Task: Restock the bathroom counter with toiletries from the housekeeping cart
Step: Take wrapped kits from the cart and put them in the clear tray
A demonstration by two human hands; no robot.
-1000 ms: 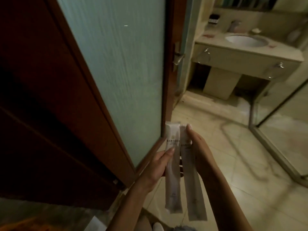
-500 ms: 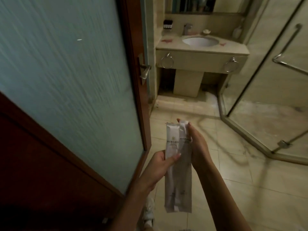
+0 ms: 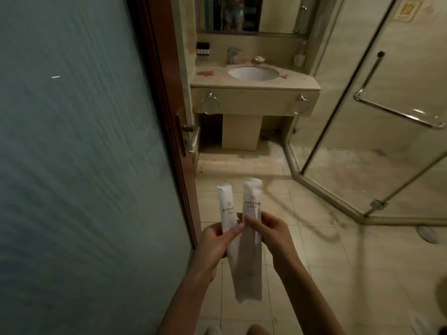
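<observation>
White packet (image 3: 227, 209) pinched by left hand (image 3: 215, 240) | second packet (image 3: 252, 201) pinched by right hand (image 3: 271, 233) | frosted door (image 3: 72, 141) close left | counter (image 3: 302, 81) ahead

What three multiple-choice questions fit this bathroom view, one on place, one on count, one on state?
1. The sink sits: A, in the counter ahead; B, inside the shower; C, on the floor.
2. White packets held: A, one; B, two; C, four.
3. The right hand: A, hangs empty; B, pinches a packet; C, grips a door handle.
Answers: A, the basin is set into the counter top; B, left hand and right hand hold one each; B, its fingertips pinch a packet's middle.
</observation>
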